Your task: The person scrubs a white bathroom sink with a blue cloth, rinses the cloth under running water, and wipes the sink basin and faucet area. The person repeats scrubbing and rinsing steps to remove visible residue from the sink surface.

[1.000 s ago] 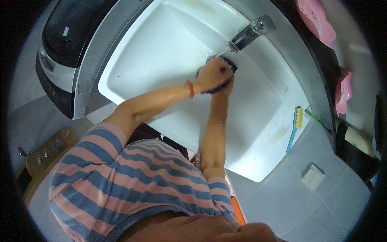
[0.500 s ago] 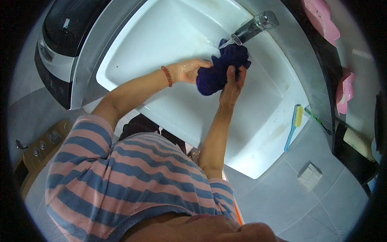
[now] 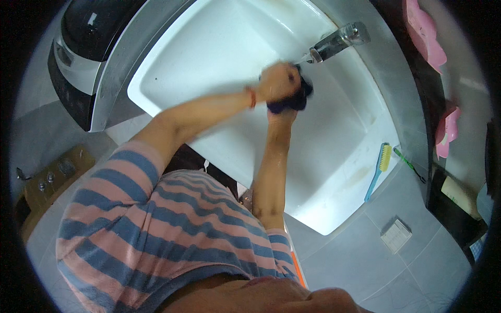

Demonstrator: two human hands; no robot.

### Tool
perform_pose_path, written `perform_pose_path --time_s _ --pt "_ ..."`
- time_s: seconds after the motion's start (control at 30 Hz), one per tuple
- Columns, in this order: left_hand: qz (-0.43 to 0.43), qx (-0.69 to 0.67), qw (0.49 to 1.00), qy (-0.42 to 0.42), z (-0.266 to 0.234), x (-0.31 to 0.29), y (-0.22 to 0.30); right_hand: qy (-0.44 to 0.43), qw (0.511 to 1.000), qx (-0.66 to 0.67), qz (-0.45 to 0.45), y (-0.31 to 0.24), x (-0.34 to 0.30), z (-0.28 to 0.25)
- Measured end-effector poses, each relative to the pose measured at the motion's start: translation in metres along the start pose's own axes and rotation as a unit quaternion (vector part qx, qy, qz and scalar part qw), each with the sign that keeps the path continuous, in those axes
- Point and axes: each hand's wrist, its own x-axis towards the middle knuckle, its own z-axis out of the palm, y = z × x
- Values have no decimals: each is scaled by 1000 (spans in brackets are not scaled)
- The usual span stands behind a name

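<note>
A wet, bunched dark purple cloth (image 3: 293,102) is squeezed between both hands above the white washbasin (image 3: 334,172), just below the faucet (image 3: 339,41). My left hand (image 3: 281,81), blurred by motion, lies over the top of the cloth with its fingers curled onto it. Underneath, my right hand (image 3: 282,117) grips the same cloth from the near side; most of its fingers are hidden behind the cloth. A thin stream of water runs from the spout towards the cloth. An orange beaded bracelet (image 3: 251,97) circles my left wrist.
On the basin's right rim lies a blue brush with yellow bristles (image 3: 385,156), with a green toothbrush (image 3: 408,163) beside it. Pink shell-shaped holders (image 3: 447,133) line the dark shelf at right. A black and silver appliance (image 3: 86,44) stands at upper left.
My left hand has moved right and onto the cloth, which is now bunched more tightly. The right hand has shifted slightly left and is largely covered by the cloth.
</note>
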Motion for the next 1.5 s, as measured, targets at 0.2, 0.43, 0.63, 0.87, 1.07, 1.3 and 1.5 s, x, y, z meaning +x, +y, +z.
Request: perform_pose_path --time_s 0.2,0.43,0.63,0.87,1.07,1.3,1.5 --pt "92 -58 990 -92 -10 -40 19 -110 942 272 162 -4 32 -41" --pt "39 33 986 -156 -31 43 -72 111 970 -214 -18 -42 -19 44" --pt "-21 -289 886 -362 -94 62 -76 -61 790 -601 -104 -100 -34 31" --pt "-227 -624 672 -328 -48 32 -63 29 905 -425 -9 -98 -11 11" --pt "158 -117 980 -23 -12 -47 39 -110 976 175 73 -31 37 -60" --pt "-115 -101 988 -25 -9 30 -24 110 992 -1 60 -1 29 16" --pt "-3 -114 994 2 -15 2 -11 45 989 107 89 0 32 5"
